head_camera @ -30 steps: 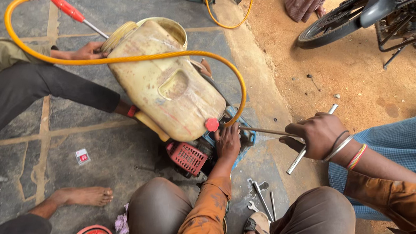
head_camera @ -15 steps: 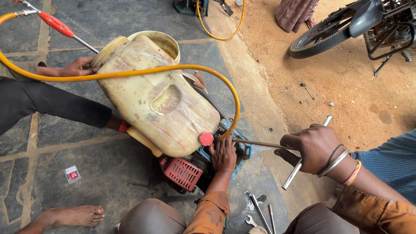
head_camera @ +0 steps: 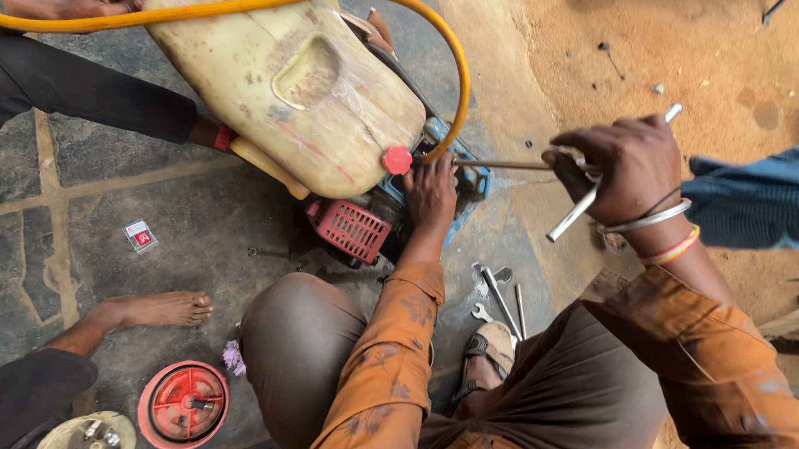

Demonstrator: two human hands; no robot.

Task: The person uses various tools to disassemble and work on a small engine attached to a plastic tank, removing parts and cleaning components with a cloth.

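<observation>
Stone floor [head_camera: 101, 231], right hand [head_camera: 626, 171] fingers closed around T-wrench [head_camera: 599, 188], left hand [head_camera: 430, 193] flat on sprayer engine [head_camera: 361, 223], spanners [head_camera: 497, 293] nearby

The person wears an orange shirt with long sleeves and small faded marks on it, and brown trousers. The right hand [head_camera: 628, 168] has silver bangles, a thin dark band and a red and yellow thread at the wrist. The left hand [head_camera: 431, 193] is bare.
</observation>
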